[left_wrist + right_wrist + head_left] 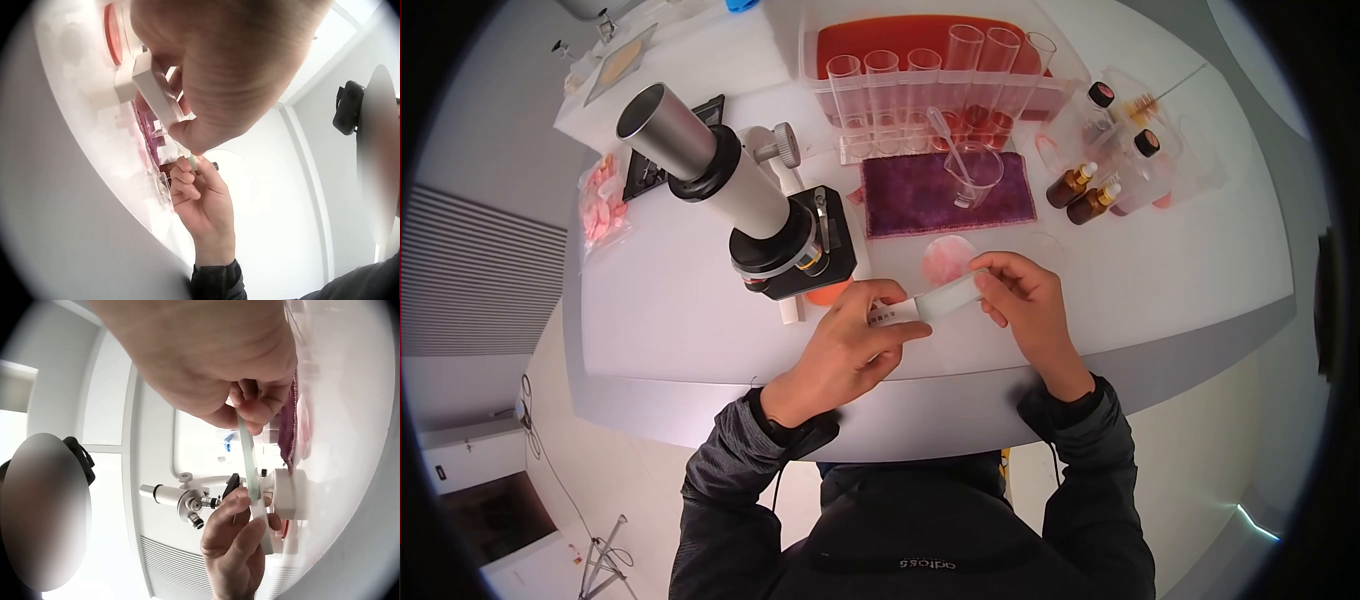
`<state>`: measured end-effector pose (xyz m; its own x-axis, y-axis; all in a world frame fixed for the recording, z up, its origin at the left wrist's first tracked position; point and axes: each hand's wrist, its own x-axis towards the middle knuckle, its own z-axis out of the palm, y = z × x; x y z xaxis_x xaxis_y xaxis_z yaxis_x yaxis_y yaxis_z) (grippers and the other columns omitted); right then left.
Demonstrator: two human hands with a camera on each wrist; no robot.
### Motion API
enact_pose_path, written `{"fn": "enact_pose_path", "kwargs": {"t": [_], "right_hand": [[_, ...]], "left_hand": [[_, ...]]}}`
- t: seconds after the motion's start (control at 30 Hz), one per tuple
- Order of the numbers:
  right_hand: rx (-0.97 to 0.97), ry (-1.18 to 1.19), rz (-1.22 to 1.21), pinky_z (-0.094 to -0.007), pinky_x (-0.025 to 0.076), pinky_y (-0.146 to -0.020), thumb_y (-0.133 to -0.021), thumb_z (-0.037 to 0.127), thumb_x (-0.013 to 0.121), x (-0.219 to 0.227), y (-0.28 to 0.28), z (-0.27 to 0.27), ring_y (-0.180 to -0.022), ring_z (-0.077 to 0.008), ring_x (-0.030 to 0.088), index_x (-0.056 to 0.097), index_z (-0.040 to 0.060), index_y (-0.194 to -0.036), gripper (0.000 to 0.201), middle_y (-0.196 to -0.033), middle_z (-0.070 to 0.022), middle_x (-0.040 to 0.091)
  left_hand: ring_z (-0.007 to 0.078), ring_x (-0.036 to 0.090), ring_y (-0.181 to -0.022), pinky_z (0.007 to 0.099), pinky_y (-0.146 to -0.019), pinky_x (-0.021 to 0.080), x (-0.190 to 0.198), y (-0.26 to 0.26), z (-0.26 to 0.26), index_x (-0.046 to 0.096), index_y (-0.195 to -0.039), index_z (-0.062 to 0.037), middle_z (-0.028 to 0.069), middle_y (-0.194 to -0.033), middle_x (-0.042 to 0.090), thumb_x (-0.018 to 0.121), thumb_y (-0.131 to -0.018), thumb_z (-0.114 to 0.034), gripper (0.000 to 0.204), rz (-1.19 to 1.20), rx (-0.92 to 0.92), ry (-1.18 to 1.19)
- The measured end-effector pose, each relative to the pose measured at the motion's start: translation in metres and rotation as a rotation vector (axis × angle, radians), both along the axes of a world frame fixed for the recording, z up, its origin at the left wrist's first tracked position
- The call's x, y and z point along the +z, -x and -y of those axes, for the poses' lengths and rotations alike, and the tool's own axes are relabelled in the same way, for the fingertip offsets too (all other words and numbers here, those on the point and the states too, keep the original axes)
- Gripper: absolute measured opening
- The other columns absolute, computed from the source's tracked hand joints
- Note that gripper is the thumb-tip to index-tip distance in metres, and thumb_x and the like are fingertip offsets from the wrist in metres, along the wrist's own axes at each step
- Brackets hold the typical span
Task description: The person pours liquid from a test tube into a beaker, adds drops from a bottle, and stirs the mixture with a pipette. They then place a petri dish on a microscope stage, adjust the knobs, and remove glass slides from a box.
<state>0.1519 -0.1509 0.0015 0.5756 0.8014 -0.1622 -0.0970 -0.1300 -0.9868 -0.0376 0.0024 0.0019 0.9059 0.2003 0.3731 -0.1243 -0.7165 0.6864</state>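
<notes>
Between both hands, over the table's front part, is a small white printed box (pixel 892 314) with a pale greenish, glassy slab (pixel 949 297) like a stack of microscope slides reaching out of one end. My left hand (pixel 845 345) grips the box between thumb and fingers. At the slab's far end, the thumb and fingertips of my right hand (pixel 1032 305) pinch it. The right wrist view shows the slab (pixel 249 459) in line with the box (pixel 262 534). Just beyond the hands lies a round pink-and-white piece (pixel 949 260).
A microscope (pixel 760 200) stands close to the left hand. Behind are a purple cloth (pixel 900 205) with a beaker (pixel 990 180) and dropper, racked test tubes (pixel 881 90), and a tub of red liquid (pixel 825 45). Brown dropper bottles (pixel 1068 188) stand right, a pink-filled bag (pixel 603 205) left.
</notes>
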Motion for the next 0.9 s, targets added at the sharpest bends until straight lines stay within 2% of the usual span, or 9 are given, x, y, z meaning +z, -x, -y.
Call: {"fn": "enact_pose_path", "kwargs": {"t": [0.07,0.17,0.4,0.9], "right_hand": [[-0.002,0.006,-0.036,-0.0183,0.035,-0.049,-0.093,0.006,0.063,0.0002,-0.0002,0.0001,-0.055,-0.0033,0.046,0.067,0.0006,-0.106,0.015,-0.07,-0.0008,0.058],[-0.03,-0.013,0.003,-0.0172,0.033,-0.051,-0.093,0.009,0.065,-0.0026,0.0026,0.0002,-0.058,-0.0004,0.046,0.068,0.0027,-0.108,0.016,-0.07,0.0044,0.056],[-0.056,-0.003,0.044,-0.0174,0.034,-0.051,-0.093,0.009,0.065,-0.0039,0.0041,0.0005,-0.058,-0.0007,0.046,0.068,0.0031,-0.108,0.017,-0.07,0.004,0.056],[-0.102,-0.053,0.019,-0.0182,0.034,-0.048,-0.094,0.005,0.063,-0.0035,0.0075,-0.0009,-0.055,-0.0023,0.045,0.065,0.0001,-0.109,0.016,-0.075,0.0006,0.058]], "left_hand": [[0.0232,0.058,-0.091,0.0327,-0.076,0.052,0.0009,0.0,0.0003,0.074,-0.101,-0.0123,0.0101,-0.114,0.052,0.066,-0.071,0.011,0.039,-0.007,0.004,0.009],[0.0219,0.058,-0.088,0.0318,-0.074,0.051,-0.0001,-0.0005,-0.0002,0.073,-0.103,-0.0111,0.0099,-0.114,0.052,0.066,-0.072,0.011,0.039,-0.005,0.005,0.005],[0.0196,0.058,-0.083,0.0302,-0.073,0.051,-0.0029,0.0005,0.0009,0.069,-0.11,-0.0084,0.0091,-0.113,0.053,0.068,-0.075,0.008,0.039,-0.062,0.027,0.087],[0.0199,0.06,-0.086,0.0305,-0.074,0.051,0.0003,0.0008,0.001,0.065,-0.112,-0.005,0.0086,-0.114,0.053,0.07,-0.077,0.005,0.037,-0.066,0.049,0.068]]}}
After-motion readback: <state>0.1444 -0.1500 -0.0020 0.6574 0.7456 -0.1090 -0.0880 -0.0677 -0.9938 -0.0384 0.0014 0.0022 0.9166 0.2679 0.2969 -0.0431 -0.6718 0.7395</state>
